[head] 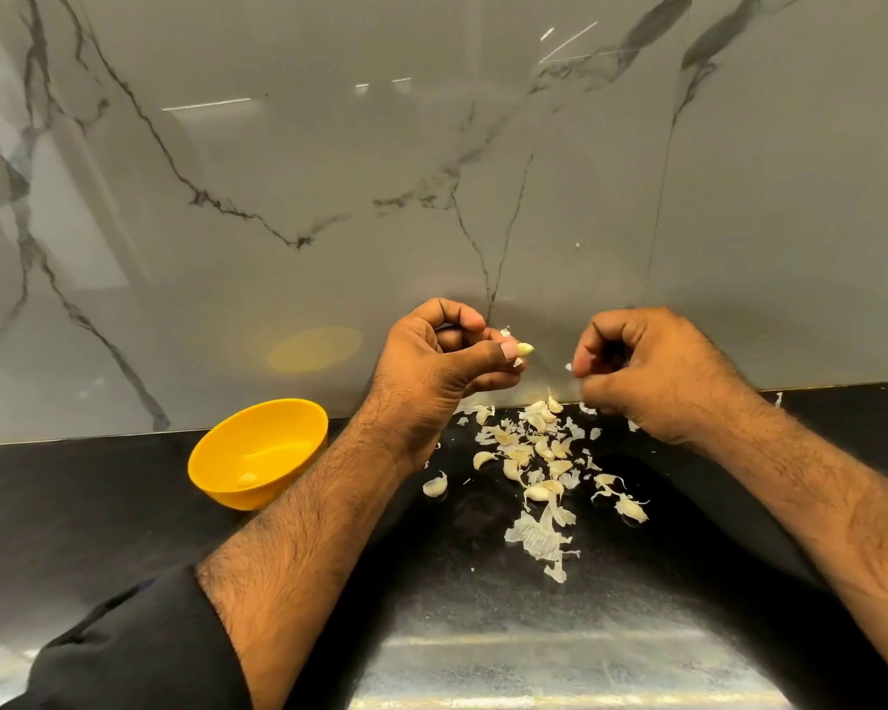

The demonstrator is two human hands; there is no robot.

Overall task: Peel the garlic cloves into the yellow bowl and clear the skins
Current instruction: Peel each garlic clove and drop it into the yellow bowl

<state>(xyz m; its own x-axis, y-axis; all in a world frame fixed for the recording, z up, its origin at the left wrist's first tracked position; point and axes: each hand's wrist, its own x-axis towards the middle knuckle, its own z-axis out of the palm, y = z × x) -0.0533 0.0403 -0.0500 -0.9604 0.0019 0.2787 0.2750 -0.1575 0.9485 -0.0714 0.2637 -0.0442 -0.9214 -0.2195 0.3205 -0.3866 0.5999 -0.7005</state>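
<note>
My left hand [447, 361] is raised above the counter and pinches a pale garlic clove [525, 349] between thumb and fingers. My right hand [636, 374] hovers a short gap to its right, fingers curled, with a tiny scrap of skin [568, 367] at its fingertips. Below both hands a pile of unpeeled cloves and papery skins [539, 453] lies on the black counter. The yellow bowl [226, 463] stands to the left, by my left forearm, with one peeled clove [247, 479] inside.
The marble backsplash [329, 197] rises right behind the pile. A large piece of skin [539, 540] lies nearer to me, and single cloves [435, 485] sit at the pile's edges. The black counter [73, 504] runs left and right.
</note>
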